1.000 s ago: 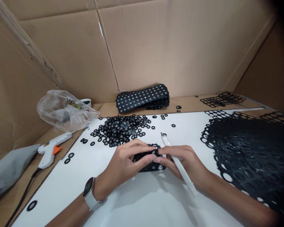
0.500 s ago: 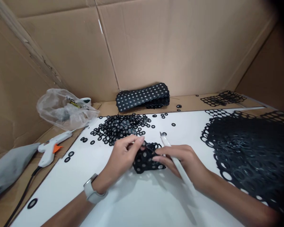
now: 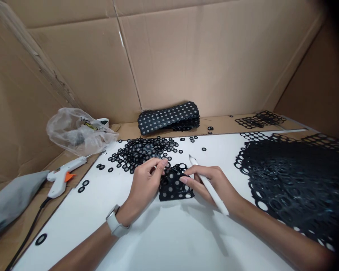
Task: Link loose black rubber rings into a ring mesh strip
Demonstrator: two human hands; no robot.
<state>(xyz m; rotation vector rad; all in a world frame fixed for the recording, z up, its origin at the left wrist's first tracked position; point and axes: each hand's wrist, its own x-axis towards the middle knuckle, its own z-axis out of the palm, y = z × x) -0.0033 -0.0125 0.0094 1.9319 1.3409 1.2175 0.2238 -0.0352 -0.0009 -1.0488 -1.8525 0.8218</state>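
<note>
Right, glue gun (image 3: 62, 180): idle on the cardboard, far left.
Ring pile (image 3: 142, 150): loose black rings, just behind the hands.
Left hand (image 3: 145, 184): fingertips pinched on the perforated sheet (image 3: 173, 187), which lies on the white board (image 3: 158, 233).
Right hand (image 3: 214, 184): wrapped round the craft knife (image 3: 207, 186), fingertips on the sheet.
Scrap webbing (image 3: 293, 180): heaped far right.
Risk: blade tip close to the fingers; a slip could nick one or tear the thin sheet.

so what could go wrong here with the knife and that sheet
1. The knife lies in the right hand with its tip bare and close to the left hand, which pinches the sheet; a slip could nick a finger.
2. The sheet is mostly holes, so a hard pull may tear it.
3. The rings are heaped just behind the hands; a stray sweep could scatter them.
</note>
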